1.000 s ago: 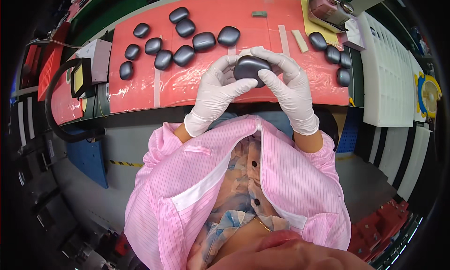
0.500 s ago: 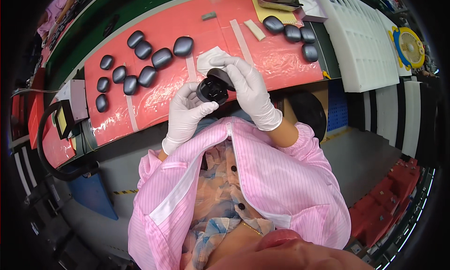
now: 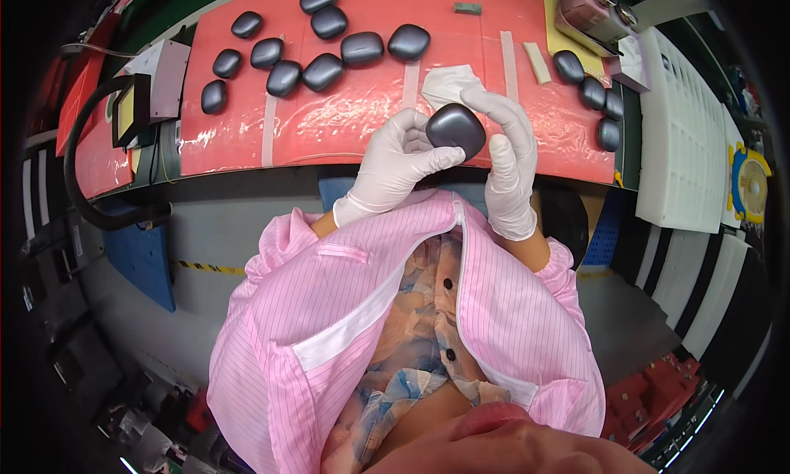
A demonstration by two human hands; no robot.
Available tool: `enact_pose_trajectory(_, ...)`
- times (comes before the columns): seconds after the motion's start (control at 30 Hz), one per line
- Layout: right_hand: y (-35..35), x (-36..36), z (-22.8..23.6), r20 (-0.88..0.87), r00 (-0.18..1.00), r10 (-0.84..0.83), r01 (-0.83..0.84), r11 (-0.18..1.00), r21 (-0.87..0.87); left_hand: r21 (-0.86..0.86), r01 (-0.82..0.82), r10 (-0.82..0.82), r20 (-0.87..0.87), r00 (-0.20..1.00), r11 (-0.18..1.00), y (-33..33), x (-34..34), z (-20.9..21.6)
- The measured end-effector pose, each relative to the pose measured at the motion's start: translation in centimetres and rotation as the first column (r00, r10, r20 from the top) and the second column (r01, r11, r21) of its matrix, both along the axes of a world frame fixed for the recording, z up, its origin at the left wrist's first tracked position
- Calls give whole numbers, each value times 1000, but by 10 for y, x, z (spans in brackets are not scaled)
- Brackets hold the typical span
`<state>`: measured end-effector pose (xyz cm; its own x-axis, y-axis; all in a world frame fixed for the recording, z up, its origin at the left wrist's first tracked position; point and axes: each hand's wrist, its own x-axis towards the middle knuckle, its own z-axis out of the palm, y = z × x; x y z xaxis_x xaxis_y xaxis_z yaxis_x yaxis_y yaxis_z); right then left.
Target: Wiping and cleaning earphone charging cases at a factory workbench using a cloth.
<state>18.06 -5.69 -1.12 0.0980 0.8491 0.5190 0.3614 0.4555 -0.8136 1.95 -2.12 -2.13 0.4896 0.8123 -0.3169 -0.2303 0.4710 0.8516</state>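
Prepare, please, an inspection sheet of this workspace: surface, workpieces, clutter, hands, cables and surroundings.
Surface: glossy red mat, pale tape strips.
Workpieces: dark grey rounded case in hand; ten similar cases from left to centre, four others at right.
Clutter: white wipe, grey block, off-white bar.
Hands: gloved left hand grips the case; gloved right hand open beside it, contact unclear.
Cables: thin cable at far left.
Surroundings: black hose left, white foam tray and yellow-and-blue fan right.

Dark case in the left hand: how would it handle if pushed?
The dark case looks stiff: no dent shows where the left hand grips it. Its glossy surface may be slippery. Its rounded corners suggest it could rock.
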Motion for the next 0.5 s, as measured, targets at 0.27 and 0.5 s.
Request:
enact_pose_trajectory(0.27, 4, -22, -2, -429, 894, -130, -28, 939, -341, 162, 111, -103, -60, 993, 981, -11, -9, -24)
enact_pose_trajectory(0.5, 16, -39, -23, -156, 987, 46, -90, 954, -286, -32, 317, -305, 194, 932, 948, 11, -52, -20)
